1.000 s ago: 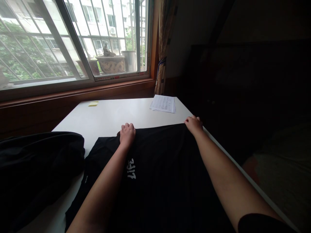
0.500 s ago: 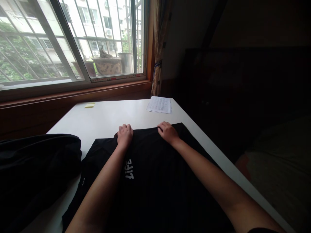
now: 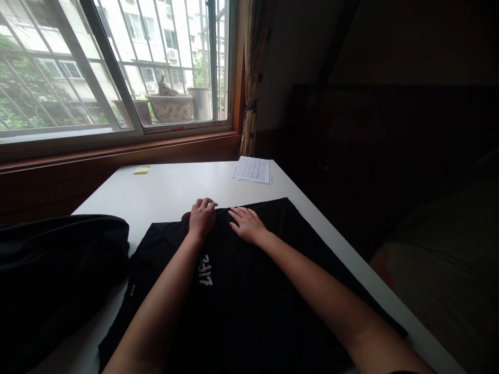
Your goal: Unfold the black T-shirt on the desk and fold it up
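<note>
A black T-shirt (image 3: 249, 280) with white "LiFe" lettering (image 3: 204, 270) lies spread over the white table (image 3: 175, 179). At its far edge, my left hand (image 3: 201, 215) rests with loosely bent fingers, a gap showing between them; the undersides of the fingertips are hidden. Just to its right, my right hand (image 3: 248, 224) lies flat on the cloth with the fingers stretched out. Beside the left hand, a small brown rounded thing (image 3: 186, 216) shows partly at the shirt's edge; I cannot make out its kind.
Another heap of black cloth (image 3: 62, 259) covers the table's left side. Printed papers (image 3: 252, 170) lie near the far right corner, and a yellow sticky-note pad (image 3: 142, 170) near the far left. Behind the table are a barred window (image 3: 156, 62) and a tied curtain (image 3: 249, 114).
My right hand has slid left along the far edge towards my left hand, its fingers now straighter. The left hand's fingers have loosened slightly. More of the shirt's right edge shows.
</note>
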{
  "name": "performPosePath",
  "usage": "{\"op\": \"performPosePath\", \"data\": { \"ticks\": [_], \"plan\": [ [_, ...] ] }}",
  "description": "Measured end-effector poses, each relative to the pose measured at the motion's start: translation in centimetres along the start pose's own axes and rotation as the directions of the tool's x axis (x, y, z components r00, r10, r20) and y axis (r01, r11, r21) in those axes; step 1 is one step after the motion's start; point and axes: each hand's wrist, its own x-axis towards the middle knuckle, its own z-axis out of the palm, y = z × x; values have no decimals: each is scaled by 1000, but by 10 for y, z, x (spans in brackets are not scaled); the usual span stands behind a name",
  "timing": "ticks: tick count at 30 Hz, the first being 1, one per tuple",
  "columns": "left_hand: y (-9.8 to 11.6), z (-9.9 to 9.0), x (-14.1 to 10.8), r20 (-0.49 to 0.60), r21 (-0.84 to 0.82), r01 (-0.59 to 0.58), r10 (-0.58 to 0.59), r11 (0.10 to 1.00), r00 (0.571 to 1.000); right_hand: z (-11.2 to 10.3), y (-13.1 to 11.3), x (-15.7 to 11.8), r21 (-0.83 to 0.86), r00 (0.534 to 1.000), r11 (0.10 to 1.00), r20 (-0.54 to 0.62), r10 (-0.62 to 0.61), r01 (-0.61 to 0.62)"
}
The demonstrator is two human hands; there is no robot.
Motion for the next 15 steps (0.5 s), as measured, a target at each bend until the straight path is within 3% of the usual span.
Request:
{"op": "performPosePath", "data": {
  "ticks": [3, 6, 15],
  "plan": [
    [3, 3, 1, 41, -74, -171, 174, 983, 984, 0, 0, 0, -13, 1000, 1000, 5, -2, 2],
    [2, 11, 4, 75, -120, -265, 275, 957, 959, 0, -1, 1, -9, 1000, 1000, 8, -7, 8],
    [-6, 26, 4, 110, -107, -299, 310, 948, 944, -6, 13, -1, 21, 997, 998, 57, 52, -53]
  ]
}}
